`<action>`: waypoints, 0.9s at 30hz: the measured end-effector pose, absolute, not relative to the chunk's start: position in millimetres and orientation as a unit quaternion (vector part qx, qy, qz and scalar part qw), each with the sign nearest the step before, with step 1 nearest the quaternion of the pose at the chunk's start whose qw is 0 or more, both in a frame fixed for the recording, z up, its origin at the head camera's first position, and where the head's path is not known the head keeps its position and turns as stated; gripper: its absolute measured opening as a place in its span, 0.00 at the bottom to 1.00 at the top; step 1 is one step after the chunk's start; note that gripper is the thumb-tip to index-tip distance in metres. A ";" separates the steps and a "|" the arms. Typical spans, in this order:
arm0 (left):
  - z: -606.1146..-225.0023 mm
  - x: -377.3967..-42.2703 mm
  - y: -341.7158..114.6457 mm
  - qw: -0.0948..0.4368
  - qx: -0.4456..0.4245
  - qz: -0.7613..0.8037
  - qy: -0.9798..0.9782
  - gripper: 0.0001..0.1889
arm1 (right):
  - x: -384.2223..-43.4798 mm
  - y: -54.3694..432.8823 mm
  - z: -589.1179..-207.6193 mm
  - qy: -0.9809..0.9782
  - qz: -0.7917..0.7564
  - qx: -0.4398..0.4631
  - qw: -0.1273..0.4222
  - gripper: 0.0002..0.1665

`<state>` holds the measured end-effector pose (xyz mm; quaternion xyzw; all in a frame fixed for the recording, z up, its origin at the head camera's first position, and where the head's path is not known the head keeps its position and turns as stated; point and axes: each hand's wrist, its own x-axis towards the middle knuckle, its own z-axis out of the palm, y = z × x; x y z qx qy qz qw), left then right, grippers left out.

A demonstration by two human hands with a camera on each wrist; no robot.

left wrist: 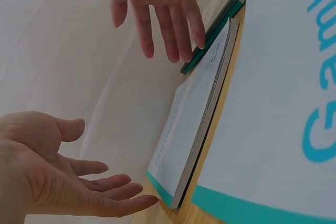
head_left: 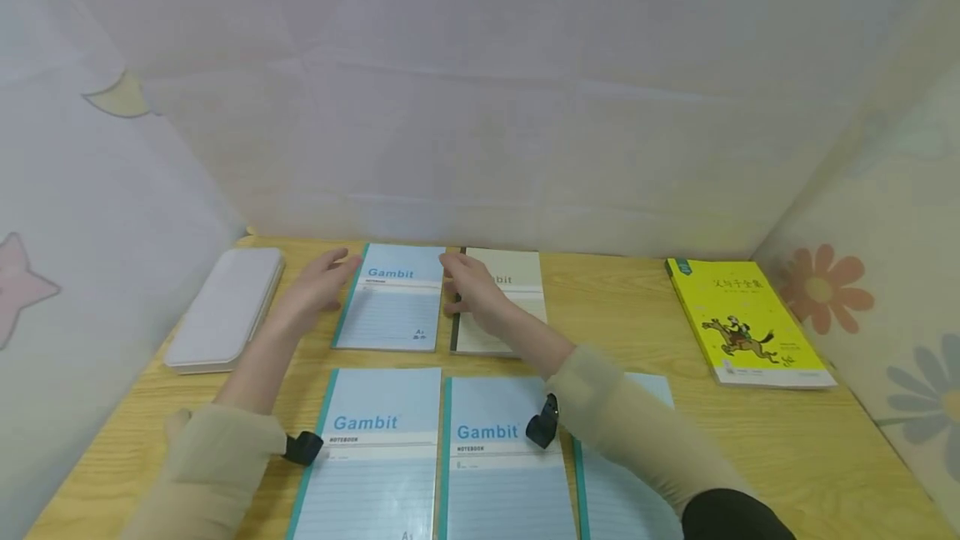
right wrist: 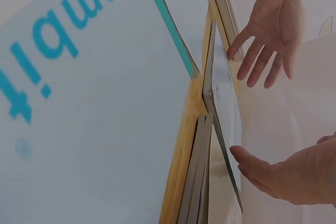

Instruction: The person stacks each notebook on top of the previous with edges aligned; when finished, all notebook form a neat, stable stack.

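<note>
In the head view a light-blue Gambit notebook [head_left: 401, 307] lies in the back row, between the two hands. My left hand [head_left: 311, 286] is at its left edge, fingers spread and holding nothing. Over the left part of a cream notebook [head_left: 528, 302] extends my right hand [head_left: 476, 290], its fingertips near the blue notebook's right edge. Both wrist views show the left hand [left wrist: 68, 177] and the right hand [right wrist: 294, 174] with palms turned inward and fingers loosely extended. Whether any fingertip touches a cover, I cannot tell.
Nearer the front lie blue Gambit notebooks on the left [head_left: 375, 440] and middle [head_left: 498, 482]; a third notebook [head_left: 626, 494] is partly covered by the right sleeve. A white case [head_left: 225, 307] sits at the left, a yellow book [head_left: 742, 298] at the right. Behind hangs a pale cloth [head_left: 480, 107].
</note>
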<state>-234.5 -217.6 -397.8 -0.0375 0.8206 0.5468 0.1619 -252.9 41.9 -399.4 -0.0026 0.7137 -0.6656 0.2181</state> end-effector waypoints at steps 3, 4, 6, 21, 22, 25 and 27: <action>-397.4 -231.0 -218.5 0.168 -0.033 0.552 0.816 0.43 | -249.0 34.4 -401.2 0.718 -0.661 0.007 0.218 0.38; -397.4 -229.7 -218.4 0.170 -0.032 0.554 0.815 0.43 | -247.7 32.7 -401.4 0.721 -0.658 0.012 0.217 0.38; -397.1 -227.2 -218.4 0.172 -0.031 0.557 0.812 0.43 | -245.7 30.4 -401.4 0.724 -0.655 0.018 0.215 0.38; -397.7 -220.6 -221.1 0.185 -0.053 0.582 0.790 0.43 | -248.0 30.7 -398.5 0.679 -0.689 0.096 0.235 0.40; -398.5 -220.8 -221.3 0.185 -0.055 0.585 0.788 0.43 | -248.7 31.7 -399.0 0.673 -0.694 0.103 0.234 0.40; -401.6 -221.6 -222.8 0.185 -0.059 0.591 0.783 0.43 | -250.1 34.4 -400.6 0.659 -0.706 0.120 0.231 0.41; -403.9 -222.1 -223.7 0.184 -0.063 0.594 0.780 0.43 | -250.7 34.9 -402.2 0.655 -0.708 0.127 0.231 0.38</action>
